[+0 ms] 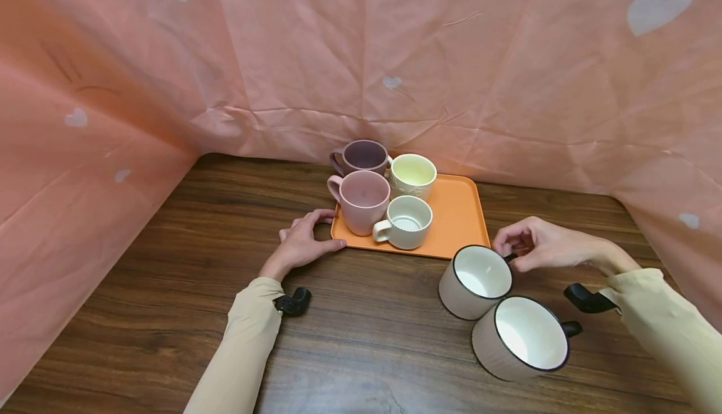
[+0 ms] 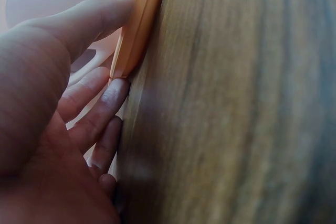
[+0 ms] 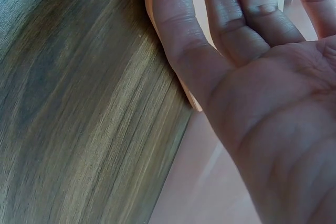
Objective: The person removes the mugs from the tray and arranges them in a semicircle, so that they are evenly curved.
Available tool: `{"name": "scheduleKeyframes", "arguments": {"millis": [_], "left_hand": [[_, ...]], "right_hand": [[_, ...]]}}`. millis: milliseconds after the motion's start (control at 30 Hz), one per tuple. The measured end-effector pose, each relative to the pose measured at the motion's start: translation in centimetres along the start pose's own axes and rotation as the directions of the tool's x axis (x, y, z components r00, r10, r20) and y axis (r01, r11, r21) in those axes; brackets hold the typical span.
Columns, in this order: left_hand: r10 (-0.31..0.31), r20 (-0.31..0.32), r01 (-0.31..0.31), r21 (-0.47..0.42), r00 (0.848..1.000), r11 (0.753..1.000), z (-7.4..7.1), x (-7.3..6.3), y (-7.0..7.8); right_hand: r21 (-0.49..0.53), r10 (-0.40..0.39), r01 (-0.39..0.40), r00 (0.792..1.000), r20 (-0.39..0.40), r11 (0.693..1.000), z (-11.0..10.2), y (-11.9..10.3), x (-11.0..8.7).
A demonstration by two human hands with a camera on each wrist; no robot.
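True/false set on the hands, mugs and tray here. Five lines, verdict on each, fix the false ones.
1. The right hand holds the farther black-rimmed mug by its black handle. True.
2. The left hand touches the purple mug. False: it touches the orange tray.
3. The nearer black-rimmed mug is on the tray. False: it stands on the table.
4. In the head view, the pink mug handle points right. False: it points left.
5. The pale yellow mug stands behind the small white mug. True.

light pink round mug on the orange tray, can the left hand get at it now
Probably yes: the left hand touches the left end of the tray, and the mug has its handle that way, nothing visible between.
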State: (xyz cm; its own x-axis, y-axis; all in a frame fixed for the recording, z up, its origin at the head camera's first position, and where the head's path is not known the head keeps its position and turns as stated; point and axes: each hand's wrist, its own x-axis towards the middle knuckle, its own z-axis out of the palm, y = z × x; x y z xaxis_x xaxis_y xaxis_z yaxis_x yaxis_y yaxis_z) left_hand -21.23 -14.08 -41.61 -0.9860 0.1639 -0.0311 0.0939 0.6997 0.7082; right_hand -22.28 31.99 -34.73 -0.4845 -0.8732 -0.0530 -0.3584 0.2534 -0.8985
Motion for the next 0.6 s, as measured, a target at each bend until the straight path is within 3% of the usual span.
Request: {"name": "scheduleKeyframes", "arguments": {"millis": [600], "left_hand": [[-0.011, 0.005, 0.011, -0.004, 1.000, 1.000, 0.06, -0.09, 0.04]], "right_hand": [[-0.019, 0.016, -0.016, 1.000, 0.006, 1.000, -0.22, 0.07, -0.13]]}}
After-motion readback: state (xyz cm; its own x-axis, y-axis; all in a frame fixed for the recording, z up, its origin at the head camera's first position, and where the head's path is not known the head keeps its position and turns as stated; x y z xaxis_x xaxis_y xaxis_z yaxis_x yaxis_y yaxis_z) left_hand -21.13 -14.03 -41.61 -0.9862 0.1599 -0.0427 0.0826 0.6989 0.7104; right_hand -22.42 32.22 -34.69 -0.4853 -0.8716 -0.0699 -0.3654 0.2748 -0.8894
